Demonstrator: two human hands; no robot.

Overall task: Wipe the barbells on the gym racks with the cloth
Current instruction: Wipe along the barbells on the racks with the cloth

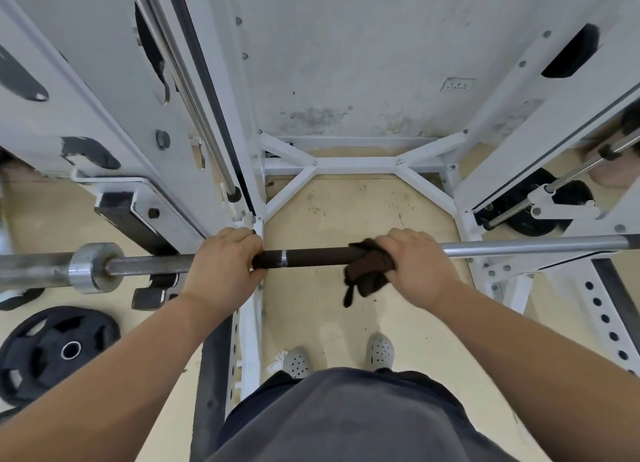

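- Head view, far left: a black weight plate (59,352) lies on the floor (346,212) below the end of the barbell (311,258).
- Left hand (221,271) curls around the barbell where its dark middle section begins, beside a white rack post (249,323).
- Dark cloth (367,274) drapes over the barbell, a tail hanging down.
- Right hand (415,267) clamps the cloth onto the barbell; its fingers are probably wrapped under, hidden.

Stained white wall (346,46), scuffed beige floor (349,205), pale socket (458,84)
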